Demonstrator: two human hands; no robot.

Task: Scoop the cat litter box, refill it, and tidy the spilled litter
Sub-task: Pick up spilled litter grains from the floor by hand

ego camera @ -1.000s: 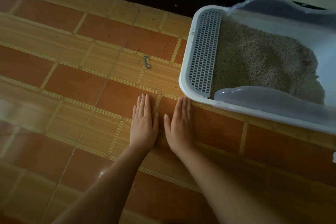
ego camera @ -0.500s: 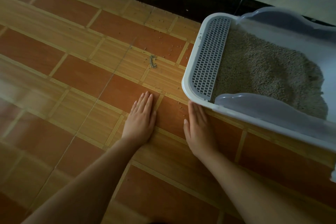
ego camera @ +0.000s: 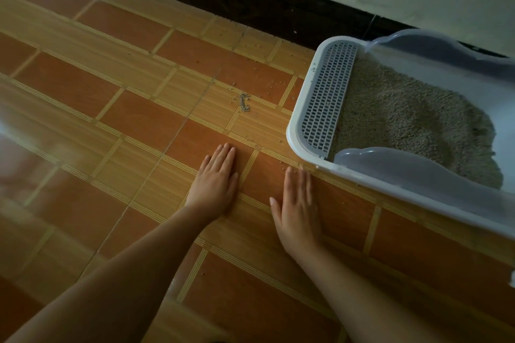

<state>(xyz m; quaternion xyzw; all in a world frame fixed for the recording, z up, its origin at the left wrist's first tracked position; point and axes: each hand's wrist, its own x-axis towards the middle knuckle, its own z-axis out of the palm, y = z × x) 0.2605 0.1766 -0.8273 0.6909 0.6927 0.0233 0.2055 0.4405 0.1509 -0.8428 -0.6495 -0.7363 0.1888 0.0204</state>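
Orange tiles (ego camera: pixel 133 120) beside the litter box (ego camera: pixel 292 131) are pressed by the flat, empty left hand (ego camera: pixel 216 184) and right hand (ego camera: pixel 299 211); tidying is judged underway, with the spilled litter (ego camera: pixel 244 103) to be gathered next.

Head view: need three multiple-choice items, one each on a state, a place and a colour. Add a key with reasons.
1. The left hand and right hand:
A) hold a scoop
B) are clenched into fists
C) lie on the floor, fingers straight, holding nothing

2. The litter box sits:
A) to the right of both hands
B) between the hands
C) to the left of both hands

3. The litter in the box is:
A) blue
B) beige
C) black

Key:
1 C, both hands rest on the floor with nothing in them.
2 A, the box lies to the right of the right hand.
3 B, the grains look beige.
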